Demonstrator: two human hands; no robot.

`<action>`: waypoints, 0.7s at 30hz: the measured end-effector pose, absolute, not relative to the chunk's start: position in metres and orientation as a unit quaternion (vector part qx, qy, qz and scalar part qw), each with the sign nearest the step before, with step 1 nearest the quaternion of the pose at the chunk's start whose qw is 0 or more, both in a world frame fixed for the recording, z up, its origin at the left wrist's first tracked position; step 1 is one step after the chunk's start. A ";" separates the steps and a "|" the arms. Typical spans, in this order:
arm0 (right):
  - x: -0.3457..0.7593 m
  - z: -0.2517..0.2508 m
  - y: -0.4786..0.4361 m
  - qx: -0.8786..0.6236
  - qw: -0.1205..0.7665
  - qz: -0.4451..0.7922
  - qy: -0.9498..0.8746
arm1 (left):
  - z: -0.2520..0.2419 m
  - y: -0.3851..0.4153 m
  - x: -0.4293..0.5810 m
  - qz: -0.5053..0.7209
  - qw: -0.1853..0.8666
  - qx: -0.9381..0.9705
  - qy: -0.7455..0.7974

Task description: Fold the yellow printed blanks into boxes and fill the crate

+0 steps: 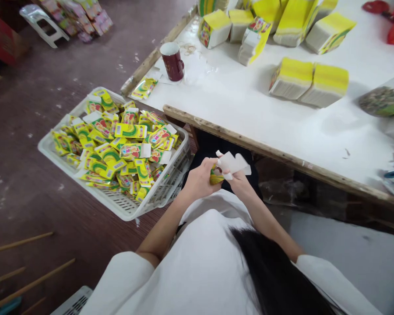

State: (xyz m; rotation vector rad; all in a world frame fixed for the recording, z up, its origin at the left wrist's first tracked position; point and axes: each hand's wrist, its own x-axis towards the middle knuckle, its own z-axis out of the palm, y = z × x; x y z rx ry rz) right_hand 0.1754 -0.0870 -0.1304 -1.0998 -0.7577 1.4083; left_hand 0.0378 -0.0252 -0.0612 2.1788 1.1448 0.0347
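Over my lap, close to the table edge, I hold a small yellow carton (217, 176) with its white end flaps spread. Fingers of my left hand (202, 178) wrap round the carton's left side. My right hand (239, 181) is closed on its right side, partly covered by the white flaps. Whatever may lie inside the carton cannot be made out. Left of my hands stands a white plastic basket (124, 214), heaped with many small yellow and green cartons (133, 130), some with a flap sticking up.
A wood-edged white table (249, 118) spans the front. On it are a maroon mug (173, 63), stacks of flat yellow cartons (310, 81), a shiny packet (144, 89) and a clear bag (385, 96). A stool (44, 24) and wooden sticks (33, 284) are at left.
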 end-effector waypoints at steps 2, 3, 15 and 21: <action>0.175 -0.127 -0.089 -0.482 0.537 0.558 -0.409 | -0.064 -0.023 0.036 0.005 0.353 0.821 0.449; 0.175 -0.125 -0.090 -0.494 0.524 0.533 -0.444 | -0.067 -0.022 0.035 0.010 0.353 0.821 0.449; 0.190 -0.140 -0.085 -0.563 0.501 0.380 -0.536 | -0.056 -0.009 0.021 0.006 0.255 0.855 0.452; 0.212 -0.146 -0.085 -0.488 0.490 0.454 -0.562 | -0.044 0.006 0.012 0.013 0.326 0.845 0.424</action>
